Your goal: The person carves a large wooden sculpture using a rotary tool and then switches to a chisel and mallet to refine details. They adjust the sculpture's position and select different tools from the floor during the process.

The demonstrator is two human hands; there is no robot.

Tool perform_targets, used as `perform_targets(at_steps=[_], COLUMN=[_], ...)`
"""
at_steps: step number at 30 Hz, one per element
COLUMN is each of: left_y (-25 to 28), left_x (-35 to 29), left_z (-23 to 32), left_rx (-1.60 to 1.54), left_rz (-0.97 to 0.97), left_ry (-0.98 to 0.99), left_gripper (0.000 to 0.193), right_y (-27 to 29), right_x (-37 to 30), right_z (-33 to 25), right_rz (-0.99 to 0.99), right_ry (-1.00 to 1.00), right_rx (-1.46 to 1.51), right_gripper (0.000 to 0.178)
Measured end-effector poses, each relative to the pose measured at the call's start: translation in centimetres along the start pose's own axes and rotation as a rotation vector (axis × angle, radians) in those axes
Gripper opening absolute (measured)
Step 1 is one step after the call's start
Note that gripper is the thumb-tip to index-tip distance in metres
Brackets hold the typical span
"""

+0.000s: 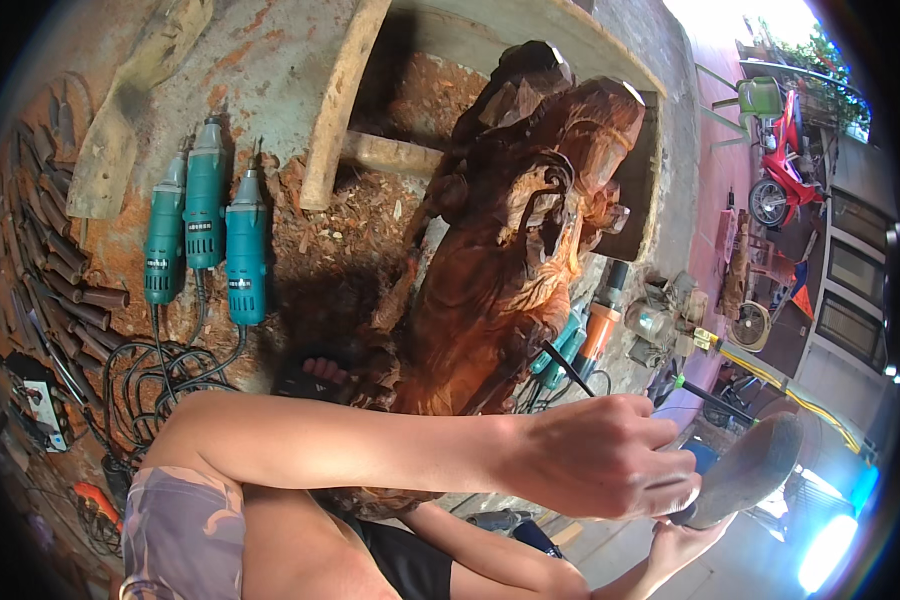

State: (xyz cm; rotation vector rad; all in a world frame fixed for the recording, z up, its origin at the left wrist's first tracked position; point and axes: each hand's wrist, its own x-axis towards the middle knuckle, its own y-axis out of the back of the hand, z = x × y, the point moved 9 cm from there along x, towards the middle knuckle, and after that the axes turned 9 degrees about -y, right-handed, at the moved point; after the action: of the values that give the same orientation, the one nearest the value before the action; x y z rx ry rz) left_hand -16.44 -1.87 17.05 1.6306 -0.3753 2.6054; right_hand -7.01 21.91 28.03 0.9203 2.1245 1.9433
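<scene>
A reddish-brown carved wooden figure [500, 290] lies in the middle, its polished surface cut in folds and curls. Across the lower part stretches my left arm, and my left hand [610, 455] is closed in a fist around a chisel [572, 372]. The dark, thin blade points up and left, its tip at the carving's right edge; I cannot tell whether it touches. My right hand [685, 545], lower right, grips a grey, rounded mallet [755, 470]. The mallet's head is close to the chisel's handle end; its grip is mostly hidden.
Three teal power grinders [205, 200] lie at the left with tangled black cables [160, 385]. Many carving chisels [60, 250] line the far left. A wooden frame [345, 105] stands behind the carving amid wood chips. A red motorbike [795, 165] and a fan [750, 325] are at the right.
</scene>
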Motion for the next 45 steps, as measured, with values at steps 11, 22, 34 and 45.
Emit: perform_targets(at_steps=[11,22,34,45], left_y=[-1.0,1.5,2.6,6.0], left_x=[-1.1,-0.5,0.4,2.9], left_z=[-0.5,-2.2,-3.0,-6.2], left_rx=[-0.081,-0.242,-0.228,-0.281], left_rz=[0.029,0.213,0.268,-0.536], left_ry=[0.012,0.113,0.215,0.572], left_gripper=[0.032,0.037,0.032,0.016], right_y=[-0.5,0.9,4.0,1.4], right_x=[-0.2,-0.1,1.4,2.2], right_z=[0.0,0.0,-1.4,-1.9], right_rz=[-0.058,0.001,0.055,-0.106], right_ry=[0.007,0.031,0.008,-0.186], right_rx=[0.061,0.024,0.022,0.179], right_gripper=[0.047,0.054,0.061,0.048])
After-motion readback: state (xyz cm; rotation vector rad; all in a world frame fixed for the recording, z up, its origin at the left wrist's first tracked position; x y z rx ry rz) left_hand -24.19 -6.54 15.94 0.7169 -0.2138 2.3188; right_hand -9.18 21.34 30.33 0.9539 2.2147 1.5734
